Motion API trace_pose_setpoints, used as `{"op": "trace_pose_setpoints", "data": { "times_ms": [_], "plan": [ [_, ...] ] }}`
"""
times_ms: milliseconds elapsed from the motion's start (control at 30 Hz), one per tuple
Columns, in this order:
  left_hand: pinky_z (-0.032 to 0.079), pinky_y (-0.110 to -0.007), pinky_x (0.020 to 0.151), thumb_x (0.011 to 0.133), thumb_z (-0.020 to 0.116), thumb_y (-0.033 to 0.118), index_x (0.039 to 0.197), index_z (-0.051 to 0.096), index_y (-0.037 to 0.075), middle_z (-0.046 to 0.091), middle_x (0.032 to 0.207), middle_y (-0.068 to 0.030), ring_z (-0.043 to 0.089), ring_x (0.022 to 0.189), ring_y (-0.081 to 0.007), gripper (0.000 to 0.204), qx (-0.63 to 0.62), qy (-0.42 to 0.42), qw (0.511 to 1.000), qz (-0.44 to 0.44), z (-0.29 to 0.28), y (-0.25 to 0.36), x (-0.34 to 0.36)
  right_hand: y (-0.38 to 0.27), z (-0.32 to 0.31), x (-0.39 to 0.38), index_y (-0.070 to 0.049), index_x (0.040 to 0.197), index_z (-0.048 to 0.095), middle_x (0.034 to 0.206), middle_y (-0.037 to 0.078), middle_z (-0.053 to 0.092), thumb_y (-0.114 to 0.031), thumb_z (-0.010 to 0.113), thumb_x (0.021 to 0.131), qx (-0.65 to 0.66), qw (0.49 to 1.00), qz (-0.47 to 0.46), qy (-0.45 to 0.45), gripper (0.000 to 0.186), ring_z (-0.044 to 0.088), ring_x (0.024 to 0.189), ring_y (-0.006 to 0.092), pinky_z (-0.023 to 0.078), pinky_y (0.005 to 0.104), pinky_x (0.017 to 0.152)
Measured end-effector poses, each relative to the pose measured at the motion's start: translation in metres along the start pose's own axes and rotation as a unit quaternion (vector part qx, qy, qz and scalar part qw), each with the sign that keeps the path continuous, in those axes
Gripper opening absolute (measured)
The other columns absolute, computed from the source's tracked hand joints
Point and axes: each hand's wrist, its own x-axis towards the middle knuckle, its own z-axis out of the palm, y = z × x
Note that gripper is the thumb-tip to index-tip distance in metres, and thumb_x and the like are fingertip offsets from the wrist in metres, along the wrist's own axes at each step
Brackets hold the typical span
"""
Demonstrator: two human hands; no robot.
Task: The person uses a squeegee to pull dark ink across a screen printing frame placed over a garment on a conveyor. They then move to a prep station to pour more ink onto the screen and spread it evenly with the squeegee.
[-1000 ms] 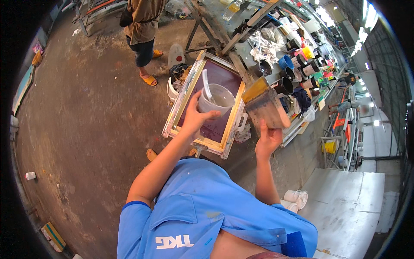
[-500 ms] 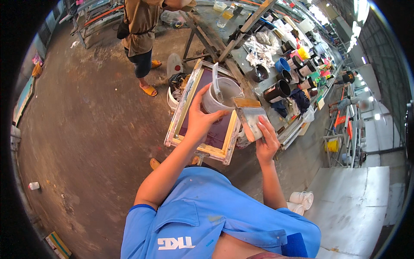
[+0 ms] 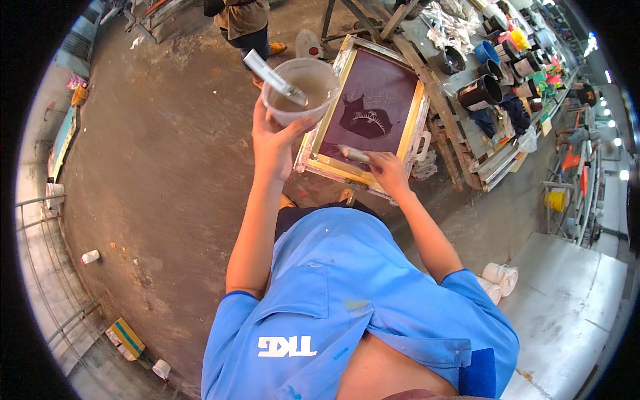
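Observation:
My left hand (image 3: 275,143) holds up a translucent plastic tub (image 3: 288,115), fingers round its side. In the tub leans a pale flat-handled stirrer (image 3: 275,79), above greyish contents. Below and to the right lies a screen-printing frame (image 3: 408,137) with yellow-taped edges and dark purple mesh (image 3: 383,75). A darker, wet-looking patch (image 3: 363,120) with a pale curved design shows on the mesh. My right hand (image 3: 389,172) grips a wide flat brush (image 3: 355,155), seen nearly edge-on, at the near part of the mesh. Whether its tip touches the mesh, I cannot tell.
Buckets and paint pots (image 3: 481,92) crowd a low bench at the right, with wooden beams (image 3: 433,100) along its edge. Another person (image 3: 243,23) stands beyond the frame. White buckets (image 3: 500,279) sit near my right elbow, beside a metal sheet (image 3: 567,307).
My left hand has moved the tub left, off the frame. My right hand has brought the brush left and down over the mesh and turned it edge-on. The view has shifted.

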Motion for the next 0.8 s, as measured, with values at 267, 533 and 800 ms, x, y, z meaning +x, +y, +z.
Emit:
{"op": "trace_pose_setpoints", "data": {
  "times_ms": [267,533,800],
  "plan": [
    [0.061,-0.046,0.087,0.078,0.075,-0.005,0.151,0.031,0.014,0.047,0.143,-0.013,0.058,0.122,-0.032,0.087,0.052,0.042,0.998,-0.012,-0.044,0.01,-0.029,0.016,0.078,0.027,-0.02,0.115,0.071,0.114,-0.005,0.07,-0.002,0.066,0.076,-0.029,0.995,-0.075,-0.063,0.043,0.06,0.108,0.0182,0.04,0.0387,0.09],
    [0.06,-0.045,0.086,0.076,0.077,-0.004,0.151,0.032,0.016,0.046,0.144,-0.011,0.057,0.123,-0.0306,0.09,0.065,0.082,0.994,-0.027,-0.061,0.018,-0.054,0.006,0.092,0.051,-0.021,0.108,0.074,0.111,-0.004,0.072,-0.001,0.063,0.077,-0.012,0.987,-0.08,-0.139,0.039,0.061,0.105,0.0194,0.039,0.0401,0.09],
    [0.055,-0.045,0.096,0.075,0.078,-0.007,0.151,0.033,0.014,0.048,0.144,-0.0092,0.053,0.128,-0.0284,0.09,0.074,0.073,0.995,-0.004,-0.067,0.013,-0.048,0.034,0.066,0.056,-0.024,0.106,0.076,0.105,0.0,0.073,0.0,0.06,0.077,-0.055,0.967,-0.091,-0.233,0.041,0.062,0.106,0.0206,0.038,0.0425,0.093]
  ]
}}
